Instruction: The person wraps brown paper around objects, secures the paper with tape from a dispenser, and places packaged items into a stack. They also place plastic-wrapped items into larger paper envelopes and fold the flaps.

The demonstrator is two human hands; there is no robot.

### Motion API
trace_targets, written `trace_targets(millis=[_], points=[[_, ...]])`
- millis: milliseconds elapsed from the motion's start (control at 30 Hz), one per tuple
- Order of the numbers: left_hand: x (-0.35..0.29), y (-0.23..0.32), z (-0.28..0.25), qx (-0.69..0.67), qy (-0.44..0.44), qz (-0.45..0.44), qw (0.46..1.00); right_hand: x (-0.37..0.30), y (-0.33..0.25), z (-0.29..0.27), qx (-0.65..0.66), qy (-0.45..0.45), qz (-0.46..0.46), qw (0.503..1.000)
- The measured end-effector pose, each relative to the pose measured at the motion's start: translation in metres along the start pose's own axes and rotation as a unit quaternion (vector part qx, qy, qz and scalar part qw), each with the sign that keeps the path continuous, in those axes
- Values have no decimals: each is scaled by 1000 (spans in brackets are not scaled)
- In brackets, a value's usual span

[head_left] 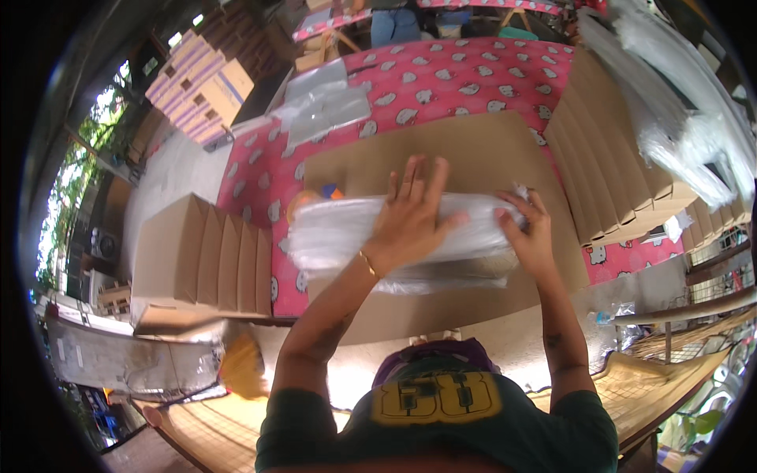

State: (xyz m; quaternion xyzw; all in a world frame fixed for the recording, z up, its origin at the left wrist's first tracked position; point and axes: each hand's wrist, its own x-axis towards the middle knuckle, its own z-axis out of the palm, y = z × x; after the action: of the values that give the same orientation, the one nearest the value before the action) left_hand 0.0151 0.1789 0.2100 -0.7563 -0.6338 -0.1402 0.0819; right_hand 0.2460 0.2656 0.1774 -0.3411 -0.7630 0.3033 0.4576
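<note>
A long bundle of clear plastic film (335, 232) lies crosswise on a flat brown cardboard sheet (489, 150). My left hand (410, 217) rests on top of the bundle, fingers stretched out and a little apart. At the bundle's right end, my right hand (530, 232) has its thumb and fingers bent around the film, and a wisp of plastic sticks out past the fingertips. Loose film spreads along the bundle's near side. Just beyond its left end sits a tape roll (301, 203), partly hidden, beside a small blue and orange item (332, 191).
Folded brown cartons stand in rows at left (201, 256) and right (611, 158) on a pink patterned tablecloth (426, 79). Flat clear plastic bags (327, 102) lie at the far left. More plastic film (694, 134) tops the right cartons. Boxes (201, 91) are stacked beyond; a person (394, 27) stands behind.
</note>
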Motion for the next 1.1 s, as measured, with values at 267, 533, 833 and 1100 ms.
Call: trace_targets(millis=[267, 533, 833, 1100], points=[[-14, -6, -37, 24, -80, 52, 995, -5, 29, -13, 167, -45, -38, 984], [-25, 1, -28, -31, -53, 52, 997, -83, 118, 39, 327, -16, 105, 939], [-78, -41, -94, -217, 116, -122, 962, 54, -130, -26, -240, -57, -210, 946], [-113, -53, 20, -673, 207, -122, 699, 89, -239, 38, -406, -252, -302, 825]])
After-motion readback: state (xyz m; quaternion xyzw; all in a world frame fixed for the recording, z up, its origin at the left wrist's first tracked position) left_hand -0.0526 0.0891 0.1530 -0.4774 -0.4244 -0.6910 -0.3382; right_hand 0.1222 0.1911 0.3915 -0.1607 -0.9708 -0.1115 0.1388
